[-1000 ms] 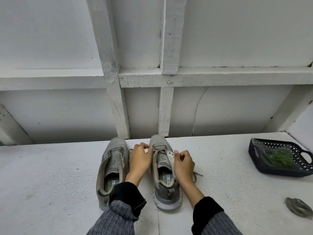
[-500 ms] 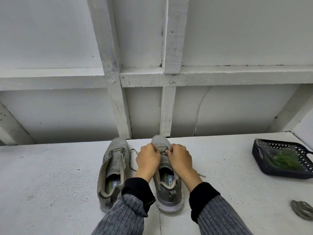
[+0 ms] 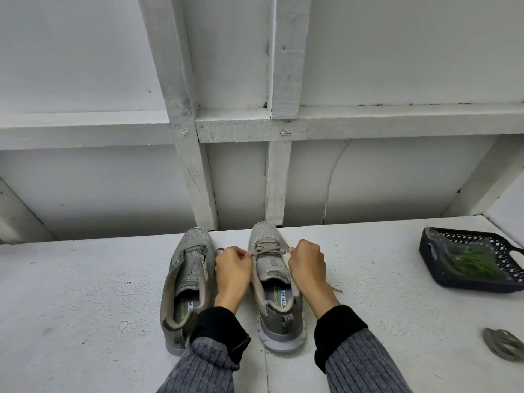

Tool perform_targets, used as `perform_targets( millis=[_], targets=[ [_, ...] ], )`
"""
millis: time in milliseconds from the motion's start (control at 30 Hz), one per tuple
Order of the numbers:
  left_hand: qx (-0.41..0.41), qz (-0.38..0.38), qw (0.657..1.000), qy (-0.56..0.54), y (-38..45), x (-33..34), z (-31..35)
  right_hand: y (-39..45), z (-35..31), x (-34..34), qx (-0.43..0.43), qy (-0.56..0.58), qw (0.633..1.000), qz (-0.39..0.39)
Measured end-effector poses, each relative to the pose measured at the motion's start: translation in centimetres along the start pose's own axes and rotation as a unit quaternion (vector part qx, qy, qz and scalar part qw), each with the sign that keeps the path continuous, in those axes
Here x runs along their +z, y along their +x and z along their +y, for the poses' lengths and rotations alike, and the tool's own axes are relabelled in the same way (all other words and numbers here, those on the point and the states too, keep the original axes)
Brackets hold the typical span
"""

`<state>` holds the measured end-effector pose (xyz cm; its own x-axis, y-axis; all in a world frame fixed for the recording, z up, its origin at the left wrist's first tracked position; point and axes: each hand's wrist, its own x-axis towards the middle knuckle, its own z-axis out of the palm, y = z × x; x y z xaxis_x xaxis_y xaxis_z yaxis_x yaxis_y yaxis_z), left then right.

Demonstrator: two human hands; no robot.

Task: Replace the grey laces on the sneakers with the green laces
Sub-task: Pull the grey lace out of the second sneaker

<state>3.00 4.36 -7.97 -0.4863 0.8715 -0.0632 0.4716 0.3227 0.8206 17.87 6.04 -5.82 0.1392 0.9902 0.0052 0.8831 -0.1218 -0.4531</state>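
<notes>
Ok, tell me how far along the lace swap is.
Done: the left sneaker has no lace, and a grey lace bundle lies on the table. In hand: the left hand and right hand each pinch the grey lace on the right sneaker. Left: unthread it, then fit the green laces, bagged in the basket.

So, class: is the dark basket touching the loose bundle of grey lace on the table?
Apart. The head view shows bare white table between the basket and the grey lace bundle lying nearer the person.
</notes>
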Motion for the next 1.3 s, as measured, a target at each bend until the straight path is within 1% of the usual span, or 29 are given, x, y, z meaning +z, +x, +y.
perform_targets(
  millis=[100,233,333,400,467,533,567,600,700,767,900,967,1033,1067,1100,1133,1200,1267,1300],
  targets=[
    [-0.006,-0.011,1.0,-0.023,0.0,0.0,0.0,-0.1,0.0,0.0,-0.014,0.008,1.0,0.007],
    [-0.047,-0.03,0.996,-0.067,0.7,0.3,0.0,-0.1,0.3,-0.2,-0.084,0.055,0.995,0.012],
    [-0.078,-0.041,0.991,-0.101,0.8,0.7,-0.2,-0.2,0.2,-0.3,-0.127,0.072,0.989,-0.023],
    [-0.096,-0.043,0.986,-0.133,0.7,0.9,-0.1,-0.1,-0.2,-0.5,-0.145,0.052,0.987,-0.045],
    [-0.107,-0.043,0.978,-0.172,0.7,1.0,-0.1,0.1,-0.8,-0.8,-0.162,0.02,0.986,-0.018],
    [-0.118,-0.044,0.97,-0.209,0.7,1.0,-0.2,0.7,-1.5,-0.8,-0.195,0.022,0.98,0.021],
    [-0.126,-0.047,0.964,-0.23,0.6,1.1,-0.3,0.9,-2.0,-0.8,-0.213,0.025,0.977,0.017],
    [-0.134,-0.048,0.959,-0.244,0.5,1.1,-0.3,1.1,-2.5,-0.7,-0.227,0.027,0.974,-0.003],
    [-0.145,-0.046,0.955,-0.256,0.6,1.2,-0.6,1.2,-3.2,0.0,-0.232,0.017,0.969,-0.081],
    [-0.151,-0.051,0.952,-0.262,0.7,1.2,-0.8,1.2,-2.8,0.7,-0.232,-0.008,0.967,-0.105],
    [-0.149,-0.055,0.949,-0.273,0.8,1.4,-1.1,1.2,-2.3,1.5,-0.234,0.024,0.966,-0.102],
    [-0.147,-0.048,0.949,-0.274,0.8,1.6,-1.2,1.3,-2.1,1.7,-0.244,0.03,0.966,-0.079],
    [-0.142,-0.042,0.951,-0.27,0.7,1.7,-1.2,1.3,-1.7,1.8,-0.215,0.062,0.975,-0.009],
    [-0.14,-0.039,0.953,-0.267,0.7,1.8,-1.3,1.3,-1.5,1.8,-0.179,0.106,0.977,0.035],
    [-0.14,-0.036,0.954,-0.262,0.8,1.8,-1.3,1.1,-1.3,1.7,-0.128,0.171,0.974,0.069],
    [-0.142,-0.036,0.955,-0.258,0.7,1.8,-1.3,0.9,-1.1,1.6,-0.065,0.247,0.962,0.095],
    [-0.144,-0.035,0.956,-0.252,0.7,1.8,-1.3,1.0,-0.7,1.6,0.073,0.373,0.919,0.105],
    [-0.139,-0.031,0.959,-0.245,0.7,1.9,-1.4,1.6,0.1,2.1,0.197,0.468,0.858,0.078],
    [-0.136,-0.03,0.961,-0.241,0.7,1.9,-1.4,1.8,0.6,2.5,0.245,0.504,0.826,0.058]
  ],
)
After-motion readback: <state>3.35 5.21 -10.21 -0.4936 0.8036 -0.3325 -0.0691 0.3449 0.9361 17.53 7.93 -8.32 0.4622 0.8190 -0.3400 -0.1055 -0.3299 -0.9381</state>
